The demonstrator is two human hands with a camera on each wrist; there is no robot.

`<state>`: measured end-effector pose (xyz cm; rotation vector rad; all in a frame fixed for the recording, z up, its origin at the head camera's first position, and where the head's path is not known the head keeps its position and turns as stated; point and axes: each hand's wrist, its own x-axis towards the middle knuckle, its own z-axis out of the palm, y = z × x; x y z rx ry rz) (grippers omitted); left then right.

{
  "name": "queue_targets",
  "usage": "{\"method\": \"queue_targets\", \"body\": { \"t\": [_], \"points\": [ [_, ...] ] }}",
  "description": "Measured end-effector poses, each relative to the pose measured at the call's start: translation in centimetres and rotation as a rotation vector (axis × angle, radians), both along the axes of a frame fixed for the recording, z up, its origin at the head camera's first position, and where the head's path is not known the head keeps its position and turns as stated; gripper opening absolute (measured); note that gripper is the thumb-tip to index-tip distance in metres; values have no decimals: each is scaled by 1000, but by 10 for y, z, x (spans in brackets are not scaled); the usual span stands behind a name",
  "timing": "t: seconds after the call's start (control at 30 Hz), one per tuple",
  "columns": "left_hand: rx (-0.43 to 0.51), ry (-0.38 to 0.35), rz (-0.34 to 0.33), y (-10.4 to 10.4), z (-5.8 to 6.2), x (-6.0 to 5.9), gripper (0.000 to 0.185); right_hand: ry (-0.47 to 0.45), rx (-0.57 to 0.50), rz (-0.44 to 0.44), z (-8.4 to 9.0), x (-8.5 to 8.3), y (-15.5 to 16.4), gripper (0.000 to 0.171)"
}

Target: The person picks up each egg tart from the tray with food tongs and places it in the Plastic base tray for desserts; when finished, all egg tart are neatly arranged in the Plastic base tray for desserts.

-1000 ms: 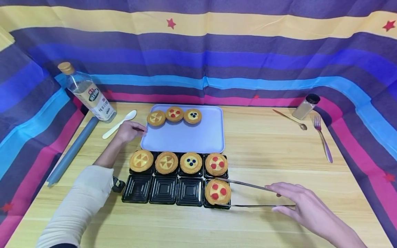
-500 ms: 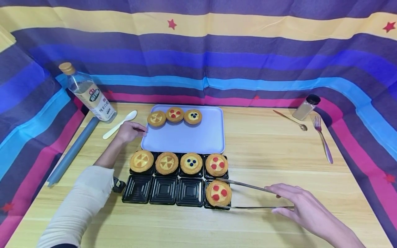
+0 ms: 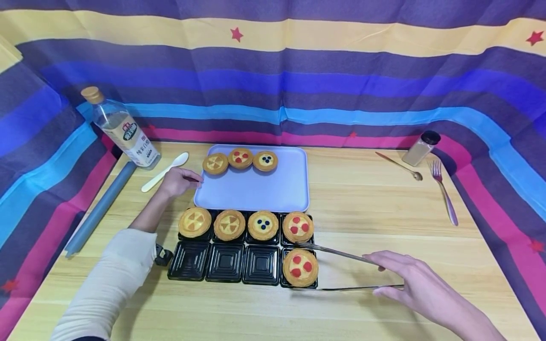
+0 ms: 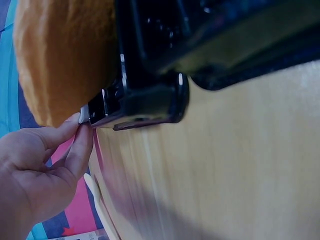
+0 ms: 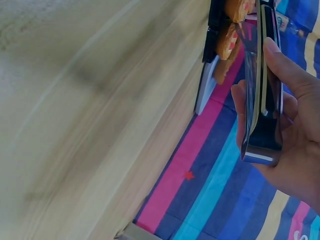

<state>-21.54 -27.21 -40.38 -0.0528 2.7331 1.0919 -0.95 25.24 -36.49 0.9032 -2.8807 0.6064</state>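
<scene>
While the right hand (image 3: 411, 282) is pinching the tongs (image 3: 341, 272), arms spread wide around the red-dotted tart (image 3: 300, 267), squeeze evenly at its rim; left hand (image 3: 177, 181) fingertips are pinching the tray (image 3: 256, 192) edge.

Staged tabletop set, striped starred cloth backdrop (image 3: 273, 71) draped around a wooden table (image 3: 362, 199), toy-like tarts (image 3: 300, 267)

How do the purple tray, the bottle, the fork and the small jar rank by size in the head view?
1. purple tray
2. bottle
3. fork
4. small jar
The bottle and fork look close in length; the bottle is bulkier.
</scene>
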Motion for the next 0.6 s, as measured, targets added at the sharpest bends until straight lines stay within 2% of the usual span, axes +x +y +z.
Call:
{"method": "queue_targets", "body": {
  "t": [0.23, 0.6],
  "points": [
    [8, 7, 11, -1, -1, 0, 20, 15, -64, 32, 7, -6, -7, 64],
    [18, 30, 2, -1, -1, 1, 20, 33, -86, -2, 12, -33, -27, 59]
  ]
}}
